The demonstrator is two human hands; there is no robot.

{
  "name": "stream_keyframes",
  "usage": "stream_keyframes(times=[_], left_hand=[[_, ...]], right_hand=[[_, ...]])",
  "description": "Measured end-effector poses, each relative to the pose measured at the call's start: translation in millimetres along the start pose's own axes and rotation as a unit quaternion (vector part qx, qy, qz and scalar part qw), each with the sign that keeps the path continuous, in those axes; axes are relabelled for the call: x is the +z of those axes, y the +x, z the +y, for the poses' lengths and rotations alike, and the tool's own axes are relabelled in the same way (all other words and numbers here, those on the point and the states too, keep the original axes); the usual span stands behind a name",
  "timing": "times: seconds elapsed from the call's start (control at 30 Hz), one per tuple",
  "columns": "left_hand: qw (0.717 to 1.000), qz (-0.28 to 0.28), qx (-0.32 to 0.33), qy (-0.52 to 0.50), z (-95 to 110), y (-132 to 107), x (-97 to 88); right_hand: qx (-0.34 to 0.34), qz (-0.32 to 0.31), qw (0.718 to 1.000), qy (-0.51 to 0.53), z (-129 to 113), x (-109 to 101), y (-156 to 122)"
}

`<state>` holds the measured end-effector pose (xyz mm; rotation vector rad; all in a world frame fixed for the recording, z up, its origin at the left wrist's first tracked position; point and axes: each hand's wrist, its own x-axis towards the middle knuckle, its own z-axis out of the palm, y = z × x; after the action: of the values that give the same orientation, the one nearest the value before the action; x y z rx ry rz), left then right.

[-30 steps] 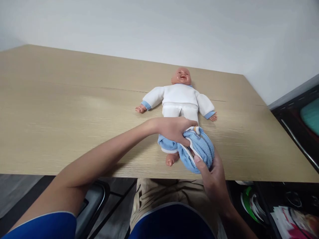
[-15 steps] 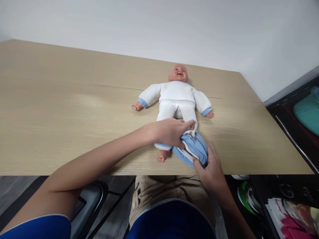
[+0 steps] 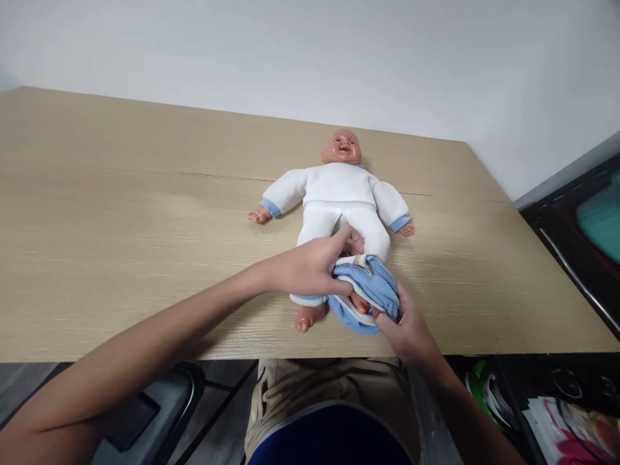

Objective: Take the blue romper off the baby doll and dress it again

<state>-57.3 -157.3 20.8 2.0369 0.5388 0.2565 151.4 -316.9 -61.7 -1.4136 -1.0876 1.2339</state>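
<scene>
From where I stand, the doll [image 3: 339, 186] has a head [image 3: 341, 147] of hard-looking, glossy plastic, and the bare foot [image 3: 309, 318] has the same smooth shine. Its white suit [image 3: 317, 223] is soft, matt cloth. The blue garment [image 3: 375, 287] bunched at the doll's lower leg is fuzzy, towel-like cloth, rough and without gloss. Beneath the doll, the tabletop [image 3: 121, 258] looks like pale wood, finely streaked with a slight sheen. Beyond the doll's head, the wall [image 3: 242, 58] is smooth and matt; below its feet, beige trousers [image 3: 314, 391] show dull, creased cloth.
</scene>
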Motion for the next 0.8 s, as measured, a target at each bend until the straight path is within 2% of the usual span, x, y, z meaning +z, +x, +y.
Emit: stream_keyframes(times=[0.13, 0.3, 0.47, 0.57, 0.7, 0.8], left_hand=[[0.999, 0.049, -0.005, -0.014, 2.4, -3.1, 1.8], [0.999, 0.039, -0.001, 0.003, 3.9, -5.0, 0.5], [0.999, 0.041, 0.002, -0.006, -1.2, -10.5, 3.4], [0.998, 0.064, 0.012, -0.008, -6.1, -13.7, 5.5], [0.997, 0.070, 0.005, -0.041, -8.1, -15.9, 4.7], [0.994, 0.063, 0.005, -0.087, -6.1, -16.6, 2.7]], right_hand=[[-0.002, -0.082, 0.995, -0.058, -21.7, -17.4, 16.6], [-0.022, -0.132, 0.986, -0.100, -34.3, -25.6, 24.4], [-0.022, -0.209, 0.963, -0.170, -44.4, -29.9, 27.2], [-0.028, -0.196, 0.957, -0.211, -51.3, -30.2, 27.3], [-0.041, -0.132, 0.953, -0.269, -46.2, -27.0, 22.6], [-0.103, -0.084, 0.962, -0.238, -36.6, -23.0, 20.7]])
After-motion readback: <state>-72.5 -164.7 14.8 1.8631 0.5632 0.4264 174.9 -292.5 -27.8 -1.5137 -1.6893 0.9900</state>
